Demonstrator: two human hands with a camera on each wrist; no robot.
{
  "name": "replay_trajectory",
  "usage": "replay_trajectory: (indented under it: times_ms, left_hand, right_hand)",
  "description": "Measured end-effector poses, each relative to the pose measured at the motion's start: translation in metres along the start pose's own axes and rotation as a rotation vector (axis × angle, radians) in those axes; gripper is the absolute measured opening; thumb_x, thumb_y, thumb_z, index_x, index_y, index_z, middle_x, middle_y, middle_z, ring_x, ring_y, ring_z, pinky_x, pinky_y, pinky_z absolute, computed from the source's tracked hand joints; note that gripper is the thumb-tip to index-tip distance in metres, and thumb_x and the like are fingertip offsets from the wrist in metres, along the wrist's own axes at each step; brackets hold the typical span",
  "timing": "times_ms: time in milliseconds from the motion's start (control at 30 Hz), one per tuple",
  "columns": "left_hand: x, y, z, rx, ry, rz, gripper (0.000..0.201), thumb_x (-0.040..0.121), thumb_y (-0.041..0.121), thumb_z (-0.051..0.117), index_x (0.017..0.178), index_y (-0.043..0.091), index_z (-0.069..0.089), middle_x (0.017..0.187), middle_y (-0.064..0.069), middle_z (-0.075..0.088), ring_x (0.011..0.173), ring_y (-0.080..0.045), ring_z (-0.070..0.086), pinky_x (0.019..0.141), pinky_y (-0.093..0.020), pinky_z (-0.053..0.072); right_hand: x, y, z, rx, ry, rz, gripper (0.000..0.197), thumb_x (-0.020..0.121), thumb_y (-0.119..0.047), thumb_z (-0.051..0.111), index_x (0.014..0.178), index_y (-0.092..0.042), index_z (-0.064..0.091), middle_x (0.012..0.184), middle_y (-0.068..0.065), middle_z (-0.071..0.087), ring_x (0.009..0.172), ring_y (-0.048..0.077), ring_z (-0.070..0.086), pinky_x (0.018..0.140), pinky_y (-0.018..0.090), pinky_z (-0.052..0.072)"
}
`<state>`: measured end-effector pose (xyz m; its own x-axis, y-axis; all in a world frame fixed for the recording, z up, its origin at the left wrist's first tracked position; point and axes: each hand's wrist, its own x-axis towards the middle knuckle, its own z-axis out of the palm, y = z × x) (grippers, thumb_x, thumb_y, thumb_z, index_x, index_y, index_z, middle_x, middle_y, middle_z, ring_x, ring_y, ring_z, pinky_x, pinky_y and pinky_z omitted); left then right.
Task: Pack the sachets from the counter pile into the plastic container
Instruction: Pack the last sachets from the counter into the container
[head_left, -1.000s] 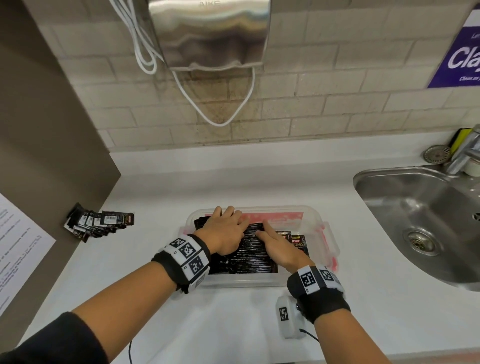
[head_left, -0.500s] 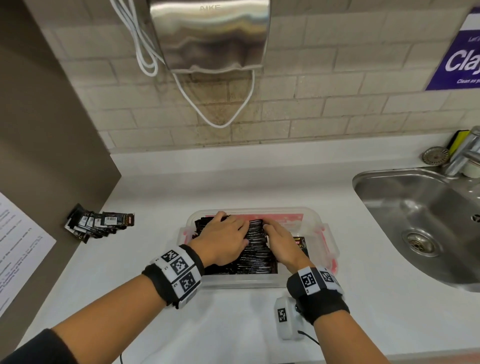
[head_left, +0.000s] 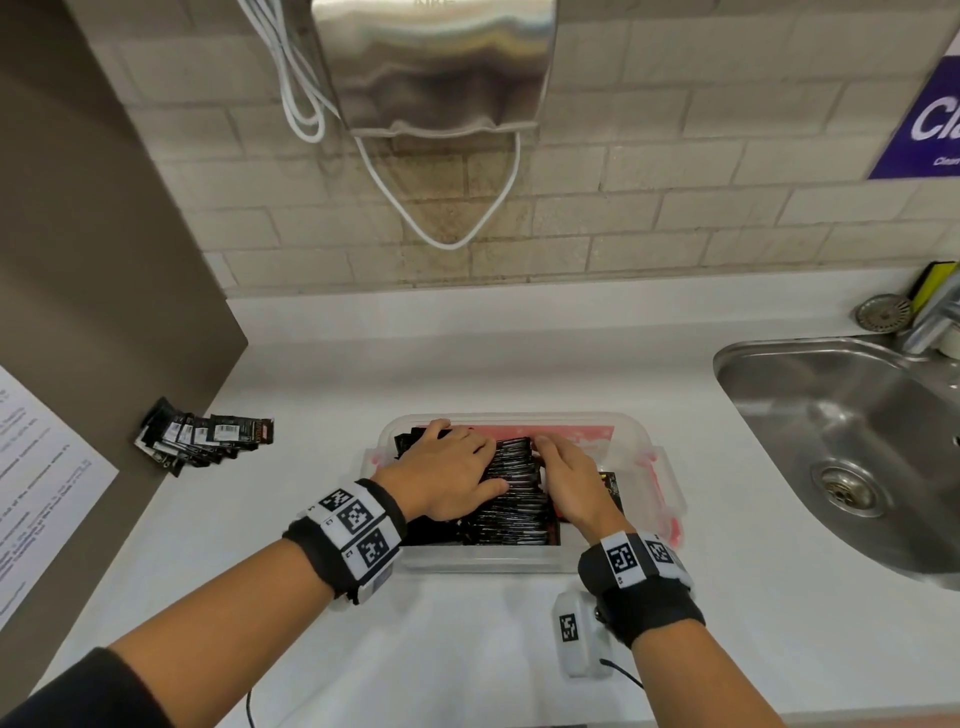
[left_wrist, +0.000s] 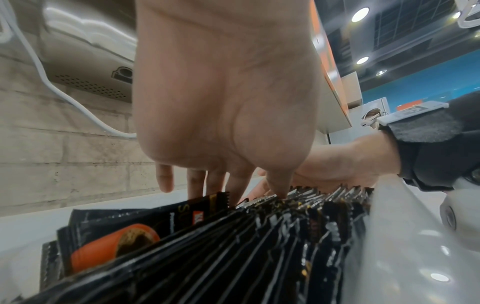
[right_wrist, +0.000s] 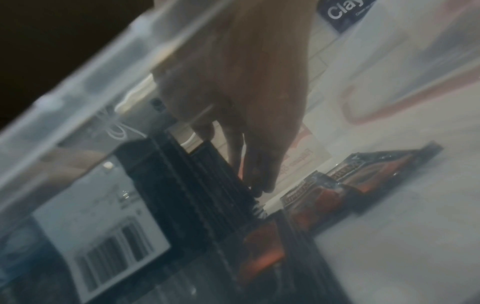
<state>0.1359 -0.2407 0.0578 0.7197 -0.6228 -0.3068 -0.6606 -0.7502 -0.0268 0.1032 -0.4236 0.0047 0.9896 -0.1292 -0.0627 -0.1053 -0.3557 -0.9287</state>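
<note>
Head view shows both hands inside the plastic container (head_left: 631, 434) on the counter (head_left: 519, 364). Left hand (head_left: 447, 475), fingers straight, presses on the packed row of sachets (head_left: 514, 499); right hand (head_left: 569, 483) touches its right side, fingers extended. Remaining sachets pile (head_left: 205, 439) lies at far left, well apart.

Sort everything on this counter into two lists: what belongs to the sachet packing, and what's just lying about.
Part of the job:
container
packed sachets
counter pile
left hand and right hand, both on the packed sachets

Just lying about:
sink
tap
hand dryer
cable
paper notice
purple sign
</note>
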Motion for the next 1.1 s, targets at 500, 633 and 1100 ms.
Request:
replay_trajectory:
  times_ms: [500, 633, 1100]
  left_hand:
    - [-0.051, -0.066, -0.02, -0.471, 0.361, -0.091, 0.043, 0.103, 0.039, 0.051, 0.141, 0.018, 0.055, 0.132, 0.0, 0.056, 0.123, -0.015, 0.049, 0.108, -0.035, 0.037]
    - [-0.083, -0.108, -0.009, -0.632, 0.53, -0.281, 0.024, 0.101, 0.021, 0.056, 0.121, 0.014, 0.069, 0.111, 0.0, 0.065, 0.098, -0.012, 0.06, 0.092, -0.029, 0.047]
    - [-0.15, -0.21, 0.098, -1.06, 0.849, -1.219, 0.036, 0.091, 0.011, 0.063, 0.125, 0.002, 0.054, 0.115, -0.017, 0.06, 0.102, -0.03, 0.058, 0.093, -0.043, 0.048]
  right_hand:
    - [-0.017, -0.076, 0.014, -0.132, 0.202, -0.236, 0.025, 0.097, -0.019, 0.057, 0.121, -0.019, 0.066, 0.122, 0.0, 0.06, 0.115, 0.016, 0.053, 0.09, 0.023, 0.037]
    - [-0.018, -0.128, 0.053, -0.104, 0.049, -0.331, 0.026, 0.096, -0.019, 0.059, 0.121, -0.022, 0.065, 0.12, -0.005, 0.06, 0.115, 0.009, 0.052, 0.1, 0.026, 0.039]
    - [-0.003, -0.175, 0.266, -0.29, -0.512, -0.18, 0.053, 0.097, -0.016, 0.05, 0.146, -0.01, 0.031, 0.138, 0.015, 0.04, 0.131, 0.033, 0.039, 0.11, 0.038, 0.035]
